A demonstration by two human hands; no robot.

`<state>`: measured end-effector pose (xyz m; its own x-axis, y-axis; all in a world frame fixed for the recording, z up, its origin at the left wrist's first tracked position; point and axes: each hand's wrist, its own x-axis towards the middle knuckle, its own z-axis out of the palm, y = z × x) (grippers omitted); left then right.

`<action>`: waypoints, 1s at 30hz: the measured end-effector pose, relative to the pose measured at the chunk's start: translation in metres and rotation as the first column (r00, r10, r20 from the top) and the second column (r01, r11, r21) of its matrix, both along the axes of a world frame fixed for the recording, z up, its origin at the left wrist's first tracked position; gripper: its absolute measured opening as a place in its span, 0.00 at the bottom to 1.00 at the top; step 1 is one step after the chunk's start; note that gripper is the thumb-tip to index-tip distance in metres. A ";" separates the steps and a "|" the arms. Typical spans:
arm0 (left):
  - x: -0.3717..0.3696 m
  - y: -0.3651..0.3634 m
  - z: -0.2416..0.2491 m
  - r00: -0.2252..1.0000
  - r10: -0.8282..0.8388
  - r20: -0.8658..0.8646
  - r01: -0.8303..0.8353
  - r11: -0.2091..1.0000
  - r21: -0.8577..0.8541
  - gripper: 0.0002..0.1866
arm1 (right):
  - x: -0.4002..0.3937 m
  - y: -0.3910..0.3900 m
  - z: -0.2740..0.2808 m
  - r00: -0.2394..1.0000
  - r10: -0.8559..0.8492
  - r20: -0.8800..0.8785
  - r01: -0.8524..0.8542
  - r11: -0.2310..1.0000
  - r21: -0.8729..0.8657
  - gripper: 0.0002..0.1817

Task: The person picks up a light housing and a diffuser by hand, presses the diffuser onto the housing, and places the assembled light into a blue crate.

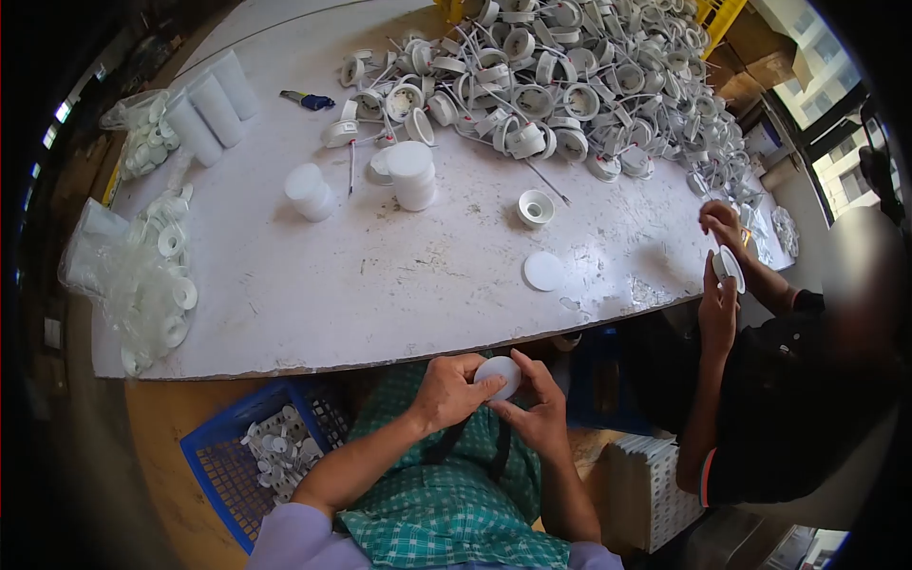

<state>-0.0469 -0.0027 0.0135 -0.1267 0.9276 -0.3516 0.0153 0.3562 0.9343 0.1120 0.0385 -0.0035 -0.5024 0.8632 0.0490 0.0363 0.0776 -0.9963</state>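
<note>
Along the left edge of the surface (285, 294) we see clear bags of white rings (152, 285), and toward the far left corner three wrapped stacks of white discs (211, 106) not yet opened. Below that edge, on the floor side, a blue crate (237, 465) holds only a modest layer of white parts (275, 451), so we judge that little of the work has gone into it so far.

Near the middle of the surface stand two short stacks of discs (411, 176), one lone lamp housing (536, 207) and a single loose disc (543, 271) closer to the near edge.

Just past the near edge, over our lap, our left hand (451, 391) is closed around a round white lamp piece (501, 375), and our right hand (537, 410) pinches its other side with thumb and fingers; both hold the one piece, held off the surface.

Across the far right part of the surface lies a great heap of wired lamp housings (579, 85), which we take to be the bulk left to do.

At the right edge a co-worker's hands (719, 275) hold a similar white piece (730, 266), apart from ours.
</note>
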 end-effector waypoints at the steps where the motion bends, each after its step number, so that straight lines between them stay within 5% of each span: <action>1: 0.003 0.001 0.004 1.000 -0.007 0.009 0.007 0.999 -0.044 0.12 | 0.002 -0.001 -0.003 0.986 -0.044 -0.164 0.009 0.979 -0.205 0.31; 5: 0.010 0.001 0.003 1.000 -0.013 0.008 0.014 0.997 -0.078 0.12 | 0.015 0.002 -0.018 0.988 -0.109 -0.110 0.054 0.908 -0.416 0.13; 8: 0.013 0.001 0.001 0.999 -0.008 0.038 0.011 0.997 -0.070 0.12 | 0.018 0.001 -0.022 0.987 -0.129 -0.098 0.068 0.878 -0.473 0.12; 16: 0.007 0.000 -0.001 0.888 -0.035 0.458 0.105 0.986 -0.129 0.14 | 0.020 -0.002 -0.028 0.934 -0.253 -0.251 0.009 0.722 -0.692 0.10; 25: 0.017 0.005 0.006 0.996 -0.077 0.051 0.083 0.988 -0.129 0.13 | 0.016 -0.006 -0.023 0.961 -0.232 -0.151 0.109 0.818 -0.565 0.07; 30: 0.013 0.006 0.002 0.989 -0.066 0.131 0.086 0.984 -0.156 0.13 | 0.016 -0.005 -0.029 0.960 -0.243 -0.139 0.113 0.788 -0.605 0.07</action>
